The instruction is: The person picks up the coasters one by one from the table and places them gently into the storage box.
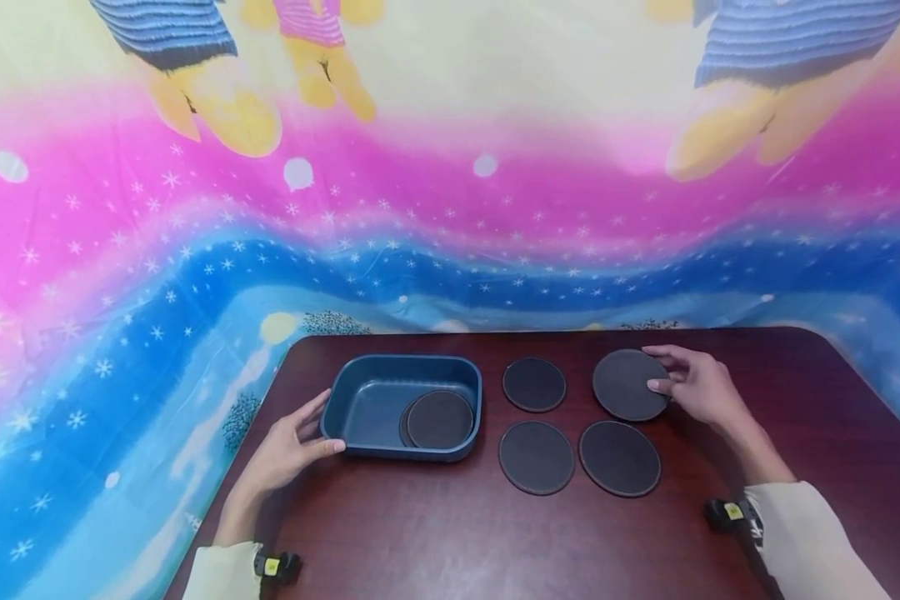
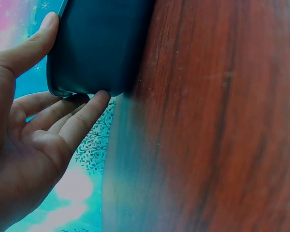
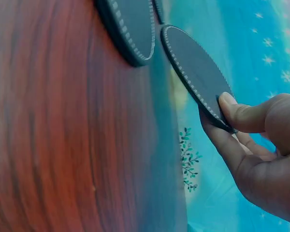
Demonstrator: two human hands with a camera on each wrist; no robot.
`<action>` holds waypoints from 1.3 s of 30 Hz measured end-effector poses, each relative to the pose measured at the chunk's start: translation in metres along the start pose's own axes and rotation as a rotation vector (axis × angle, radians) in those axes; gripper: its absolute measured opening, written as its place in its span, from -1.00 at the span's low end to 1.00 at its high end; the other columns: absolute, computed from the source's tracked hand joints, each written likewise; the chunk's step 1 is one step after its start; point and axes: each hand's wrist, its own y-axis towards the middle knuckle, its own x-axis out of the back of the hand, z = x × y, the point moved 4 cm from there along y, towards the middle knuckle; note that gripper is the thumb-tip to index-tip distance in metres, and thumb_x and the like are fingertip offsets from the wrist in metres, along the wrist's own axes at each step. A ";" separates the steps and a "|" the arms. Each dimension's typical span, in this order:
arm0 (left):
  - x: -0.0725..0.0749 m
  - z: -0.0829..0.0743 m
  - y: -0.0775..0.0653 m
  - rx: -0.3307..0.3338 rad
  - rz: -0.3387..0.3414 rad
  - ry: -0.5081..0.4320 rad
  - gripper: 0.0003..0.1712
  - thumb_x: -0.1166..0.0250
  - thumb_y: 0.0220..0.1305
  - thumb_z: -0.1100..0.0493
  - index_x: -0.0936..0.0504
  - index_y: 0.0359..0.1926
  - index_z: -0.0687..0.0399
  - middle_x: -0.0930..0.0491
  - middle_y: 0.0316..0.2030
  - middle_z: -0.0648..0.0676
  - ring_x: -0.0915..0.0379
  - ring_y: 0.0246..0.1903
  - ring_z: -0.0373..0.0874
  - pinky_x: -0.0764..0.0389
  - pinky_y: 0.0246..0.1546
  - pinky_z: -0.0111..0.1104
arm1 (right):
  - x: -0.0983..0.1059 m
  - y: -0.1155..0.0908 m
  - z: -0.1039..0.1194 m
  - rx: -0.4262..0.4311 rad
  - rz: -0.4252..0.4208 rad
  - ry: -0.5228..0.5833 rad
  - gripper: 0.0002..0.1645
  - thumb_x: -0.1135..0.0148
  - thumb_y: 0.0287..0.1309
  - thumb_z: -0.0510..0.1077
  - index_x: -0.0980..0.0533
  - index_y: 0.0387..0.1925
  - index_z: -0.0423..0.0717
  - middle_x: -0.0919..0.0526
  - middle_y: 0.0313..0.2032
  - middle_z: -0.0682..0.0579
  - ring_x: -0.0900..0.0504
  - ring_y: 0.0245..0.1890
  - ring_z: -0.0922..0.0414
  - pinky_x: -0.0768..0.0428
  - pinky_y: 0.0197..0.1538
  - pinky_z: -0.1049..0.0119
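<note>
My left hand (image 1: 287,448) holds the left end of a dark blue rectangular container (image 1: 367,412); in the left wrist view the thumb lies at its rim and the fingers against its outer wall. Two overlapping dark round coasters (image 1: 440,419) lie inside, at the container's right end. At the right, my right hand (image 1: 701,389) pinches the edge of another round coaster (image 1: 624,385) between thumb and fingers. This coaster (image 3: 195,67), seen tilted in the right wrist view, has pale stitching round its rim and is lifted off the table.
More coasters lie flat between the container and my right hand: one at the back (image 1: 534,384), one at the front left (image 1: 536,457) and one at the front right (image 1: 620,458). The reddish-brown table (image 1: 457,533) ends at a patterned cloth backdrop (image 1: 435,208).
</note>
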 end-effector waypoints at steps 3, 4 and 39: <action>0.000 0.000 0.000 -0.001 0.001 -0.001 0.05 -0.55 0.35 0.09 -0.18 0.70 0.03 -0.41 0.52 0.36 -0.47 0.44 0.35 -0.77 0.15 -0.09 | 0.002 -0.005 -0.004 -0.039 -0.012 0.047 -0.28 -0.43 0.39 -0.24 -0.46 0.51 -0.17 -0.67 0.18 -0.40 -0.85 -0.02 0.14 -0.77 -0.24 0.34; 0.000 0.001 0.000 -0.002 0.001 -0.002 0.05 -0.55 0.35 0.10 -0.18 0.70 0.04 -0.42 0.52 0.36 -0.47 0.44 0.35 -0.77 0.15 -0.09 | 0.003 -0.006 -0.005 -0.048 -0.007 0.077 -0.28 -0.41 0.42 -0.23 -0.43 0.53 -0.18 -0.65 0.20 -0.41 -0.81 -0.05 0.28 -0.78 -0.23 0.32; -0.001 -0.001 -0.001 0.010 0.016 0.032 0.05 -0.52 0.39 0.08 -0.13 0.72 0.06 -0.39 0.53 0.38 -0.45 0.44 0.37 -0.77 0.16 -0.10 | 0.003 -0.017 -0.006 -0.207 0.121 0.732 -0.29 -0.40 0.42 -0.24 -0.41 0.52 -0.09 -0.77 -0.09 0.35 -0.80 -0.18 0.34 -0.78 -0.13 0.44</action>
